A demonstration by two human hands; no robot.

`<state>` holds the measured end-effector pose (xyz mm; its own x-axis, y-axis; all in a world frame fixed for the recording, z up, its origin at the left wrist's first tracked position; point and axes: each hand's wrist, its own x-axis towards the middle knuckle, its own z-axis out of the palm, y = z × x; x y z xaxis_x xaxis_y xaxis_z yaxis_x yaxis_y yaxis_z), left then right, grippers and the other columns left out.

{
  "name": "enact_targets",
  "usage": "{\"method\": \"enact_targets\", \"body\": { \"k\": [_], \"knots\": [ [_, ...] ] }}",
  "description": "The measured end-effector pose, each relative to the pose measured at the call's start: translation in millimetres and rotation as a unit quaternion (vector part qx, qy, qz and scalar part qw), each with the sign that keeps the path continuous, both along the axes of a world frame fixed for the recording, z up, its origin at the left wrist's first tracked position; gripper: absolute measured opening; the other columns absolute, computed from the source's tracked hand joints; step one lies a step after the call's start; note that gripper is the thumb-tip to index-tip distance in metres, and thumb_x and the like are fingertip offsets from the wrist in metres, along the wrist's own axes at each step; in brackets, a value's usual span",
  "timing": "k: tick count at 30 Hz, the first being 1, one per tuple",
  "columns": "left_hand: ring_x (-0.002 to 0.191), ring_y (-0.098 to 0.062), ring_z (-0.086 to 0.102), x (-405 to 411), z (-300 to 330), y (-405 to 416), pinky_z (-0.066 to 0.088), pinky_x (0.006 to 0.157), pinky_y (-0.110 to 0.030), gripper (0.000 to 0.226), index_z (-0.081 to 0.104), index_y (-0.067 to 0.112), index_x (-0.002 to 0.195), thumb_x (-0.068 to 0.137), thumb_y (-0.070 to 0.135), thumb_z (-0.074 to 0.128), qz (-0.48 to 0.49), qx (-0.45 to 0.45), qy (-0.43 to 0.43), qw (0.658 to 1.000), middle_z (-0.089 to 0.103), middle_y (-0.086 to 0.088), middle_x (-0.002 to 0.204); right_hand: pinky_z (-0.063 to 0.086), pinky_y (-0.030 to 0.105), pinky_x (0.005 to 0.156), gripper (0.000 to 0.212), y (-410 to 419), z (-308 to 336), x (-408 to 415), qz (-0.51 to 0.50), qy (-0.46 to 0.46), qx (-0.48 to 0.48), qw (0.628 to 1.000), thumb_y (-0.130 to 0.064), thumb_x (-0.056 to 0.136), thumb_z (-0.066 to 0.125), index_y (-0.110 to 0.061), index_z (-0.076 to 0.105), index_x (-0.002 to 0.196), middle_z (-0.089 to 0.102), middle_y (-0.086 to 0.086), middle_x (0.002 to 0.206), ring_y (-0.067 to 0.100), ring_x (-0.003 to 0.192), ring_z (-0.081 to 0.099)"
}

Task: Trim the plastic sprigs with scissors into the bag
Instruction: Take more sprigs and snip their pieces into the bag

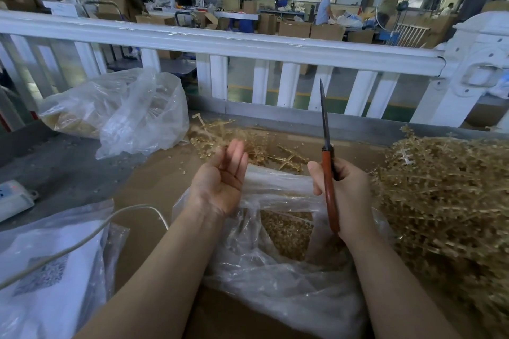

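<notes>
While the fingers (234, 157) of the left hand (220, 181) lie nearly straight and together, palm up and holding nothing, the right hand (347, 195) has its fingers curled round the orange handles of the scissors (327, 170), whose blades stand shut and point up and away toward the white railing (220, 44). No sprig is between the blades, so I judge this a pause between cuts, with the left hand free to fetch the next piece.

Directly under both hands sits the open clear bag (275, 270), its mouth just below the wrists, with a layer of small golden trimmings (286, 231) already showing inside. Some of the work is plainly done (the bag's full depth cannot be read). Much is left, by my reckoning: a large heap of golden plastic sprigs (446, 201) lies just right of the right hand, and a looser scatter of sprigs (234, 137) lies beyond the left fingertips.

For room, the left hand has a short open path forward to that scatter. The upright scissor tips stand near the railing in this view, so swinging them calls for care. To the left, a second bag (118, 113) with golden pieces, a white cable (91, 234), a white power strip (13, 198) and a printed flat bag (49, 270) crowd the table (68, 173) edge.
</notes>
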<state>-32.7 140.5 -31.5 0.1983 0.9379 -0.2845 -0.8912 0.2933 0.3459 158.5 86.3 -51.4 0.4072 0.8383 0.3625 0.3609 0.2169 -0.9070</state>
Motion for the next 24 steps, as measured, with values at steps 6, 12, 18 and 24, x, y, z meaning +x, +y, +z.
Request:
{"method": "enact_targets", "body": {
  "k": [6, 12, 18, 24],
  "knots": [
    [0.105, -0.026, 0.069, 0, -4, 1, 0.054, 0.090, -0.035, 0.031, 0.056, 0.001, 0.120, 0.104, 0.024, 0.042, -0.033, 0.019, 0.053, 0.998, 0.071, -0.016, 0.115, 0.043, 0.009, 0.055, 0.028, 1, -1, -1, 0.009, -0.018, 0.010, 1.000, -0.029, 0.090, 0.072, -0.023, 0.063, 0.065, 0.062, -0.013, 0.054, -0.003, 0.051, 0.056],
    [0.118, -0.022, 0.060, 12, -6, -8, 0.047, 0.103, -0.033, 0.037, 0.053, 0.010, 0.130, 0.097, 0.026, 0.055, -0.068, 0.145, 0.329, 0.931, 0.062, -0.010, 0.128, 0.045, 0.012, 0.057, 0.019, -2, -3, -6, -0.008, -0.056, 0.055, 0.997, -0.030, 0.089, 0.075, -0.028, 0.066, 0.072, 0.067, -0.016, 0.062, 0.001, 0.062, 0.064],
    [0.103, -0.009, 0.059, 45, 8, -11, 0.046, 0.080, -0.020, 0.023, 0.068, 0.025, 0.117, 0.099, 0.022, 0.054, -0.139, 0.363, 0.706, 0.592, 0.066, 0.007, 0.116, 0.052, 0.021, 0.073, 0.026, -6, -3, -15, -0.061, -0.017, 0.127, 0.990, -0.051, 0.085, 0.064, -0.025, 0.066, 0.083, 0.068, -0.017, 0.073, 0.002, 0.076, 0.067],
    [0.071, -0.012, 0.053, 78, 33, -5, 0.038, 0.069, -0.029, 0.031, 0.057, 0.022, 0.068, 0.097, 0.009, 0.051, -0.174, 0.493, 0.686, 0.506, 0.059, 0.005, 0.074, 0.052, 0.032, 0.073, 0.035, -10, 1, -18, -0.137, -0.027, 0.199, 0.970, -0.046, 0.089, 0.062, -0.011, 0.065, 0.087, 0.064, 0.000, 0.074, 0.018, 0.074, 0.065]
  ]
}}
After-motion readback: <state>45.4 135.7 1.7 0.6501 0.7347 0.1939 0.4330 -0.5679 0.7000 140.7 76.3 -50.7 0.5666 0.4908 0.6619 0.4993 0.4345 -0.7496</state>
